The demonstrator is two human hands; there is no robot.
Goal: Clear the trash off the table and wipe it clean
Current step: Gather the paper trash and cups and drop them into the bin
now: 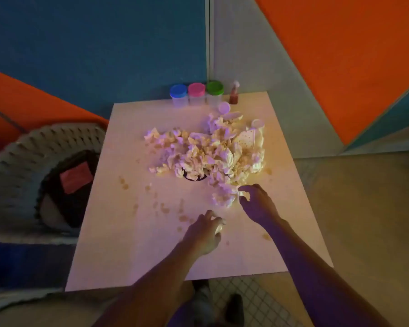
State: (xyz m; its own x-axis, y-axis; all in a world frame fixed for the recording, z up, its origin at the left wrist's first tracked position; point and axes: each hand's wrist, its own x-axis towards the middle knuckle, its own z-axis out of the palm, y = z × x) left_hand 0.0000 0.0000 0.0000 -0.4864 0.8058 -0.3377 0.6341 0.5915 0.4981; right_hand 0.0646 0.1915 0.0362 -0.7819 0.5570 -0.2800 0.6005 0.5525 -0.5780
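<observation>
The left hand [204, 233] pinches a paper wad [220, 224]; the right hand [255, 204], fingers curled, claws the crumpled-paper heap [206, 156]. Scraps could scatter into the sticky brown spills [124, 182].

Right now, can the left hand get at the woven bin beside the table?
Probably yes: the woven bin stands open-topped at the table's left edge, nothing between it and the left hand.

trash: my heap of crumpled white paper [206, 154] with small white cups and lids, piled mid-table toward the far right | one loose wad [223, 198] at the near edge of the heap | table [128, 244]: pale square top, brown spots scattered near the middle
</observation>
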